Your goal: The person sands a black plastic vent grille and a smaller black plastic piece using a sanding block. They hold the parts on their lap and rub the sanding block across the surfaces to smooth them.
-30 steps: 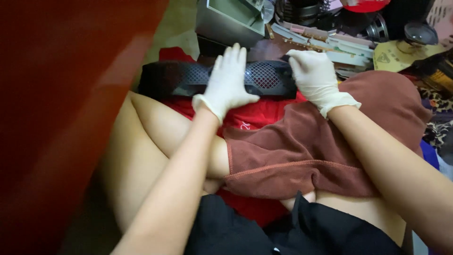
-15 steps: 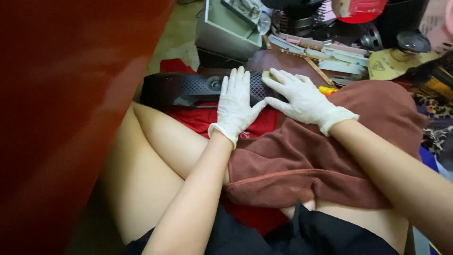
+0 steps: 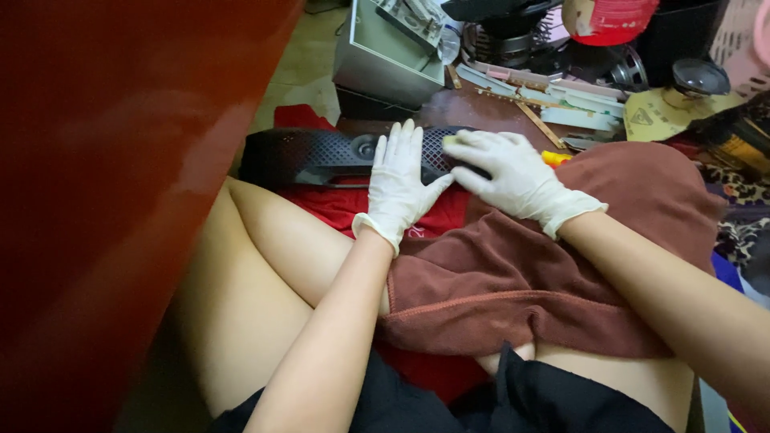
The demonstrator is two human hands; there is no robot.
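Head view: right hand [image 3: 513, 178] has slid leftward along the black mesh panel [image 3: 321, 152], grip pinching a small yellowish pad (sponge?); left hand [image 3: 399, 183] stays spread flat, bracing.

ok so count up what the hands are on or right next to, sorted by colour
White: 2, the gloved left hand and gloved right hand
Black: 1, the long mesh grille panel under both hands
Brown: 1, the towel on the lap
Red: 1, the cloth beneath the panel
Yellow: 1, a small object beside the right hand
Total: 6
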